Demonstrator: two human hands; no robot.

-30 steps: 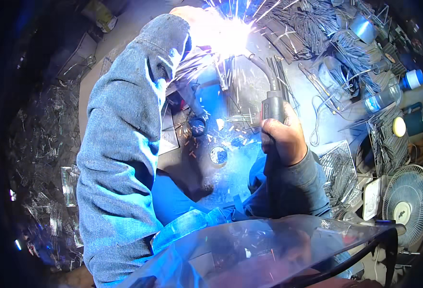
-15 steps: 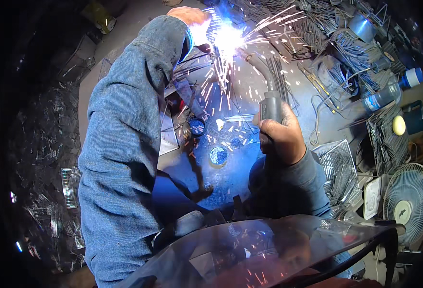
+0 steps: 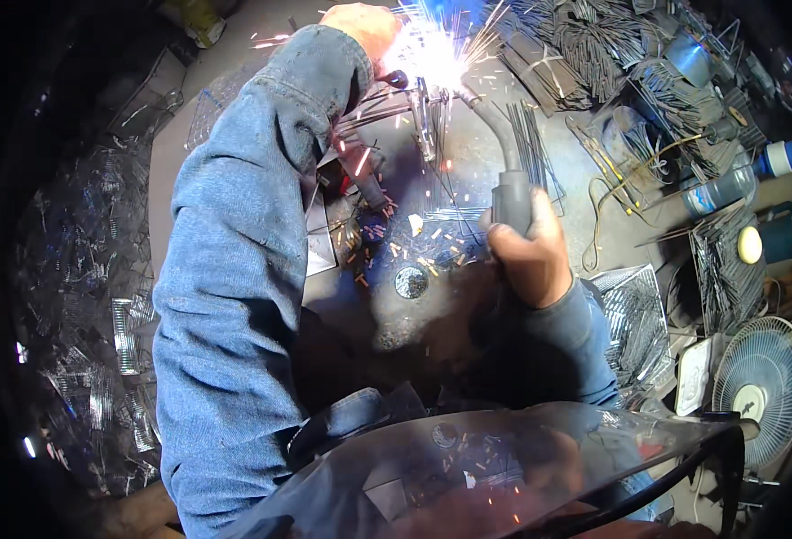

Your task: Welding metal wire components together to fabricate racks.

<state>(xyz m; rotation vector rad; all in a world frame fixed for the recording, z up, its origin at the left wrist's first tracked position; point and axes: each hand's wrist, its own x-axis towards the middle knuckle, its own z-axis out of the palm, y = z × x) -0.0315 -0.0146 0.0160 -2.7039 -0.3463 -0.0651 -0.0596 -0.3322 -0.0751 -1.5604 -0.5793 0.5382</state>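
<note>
My right hand (image 3: 538, 260) is wrapped round the dark handle of a welding torch (image 3: 513, 199). The torch's bent metal neck runs up to a white-hot arc, and sparks fly from its tip. At the upper middle my left hand (image 3: 362, 29) is curled at the arc's left side. Glare swallows its fingers and whatever they grip. Thin metal rods (image 3: 424, 126) reach out below the glare, partly washed out. More thin rods (image 3: 527, 148) lie on the worktop just right of the torch neck.
Rod bundles (image 3: 584, 45) are heaped at the far right. A bottle with a blue cap (image 3: 724, 190), a yellow round thing (image 3: 749, 244) and a fan (image 3: 760, 391) line the right side. Wire racks (image 3: 126, 337) lie at left. A dark visor (image 3: 468, 467) crosses the lower edge.
The arc still burns, but its blue light over the worktop has faded. Both hands have hardly moved; the left sits slightly higher in the picture.
</note>
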